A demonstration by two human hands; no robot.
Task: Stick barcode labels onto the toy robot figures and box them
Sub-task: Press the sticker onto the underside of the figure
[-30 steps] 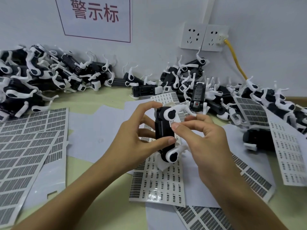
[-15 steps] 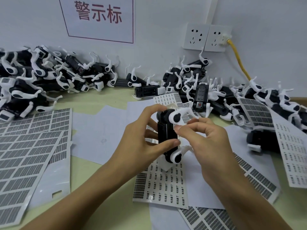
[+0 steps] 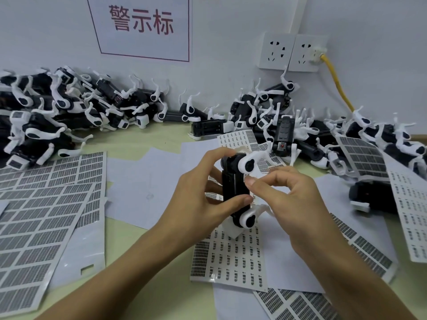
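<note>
one figure in play: the toy robot figure, black body with white legs, is held upright at frame centre, above the label sheet lying on the table.
left hand: the left hand grasps the black body, thumb across its front and fingers curled over the top.
right hand: the right hand is pinched, thumb and forefinger meeting at the body's right edge; a small white barcode label seems to be under the tips, too small to be sure.
just changed: against a second ago, barely anything. the figure keeps the same pose and the pinch sits at the same edge.
meaning: looks like the label is being pressed on, so sticking is nearly done for this one; boxing is not yet started, and no box is in view.
waiting: heaps of robot figures fill the upper left, more at the right, with spare barcode sheets at the left.
</note>
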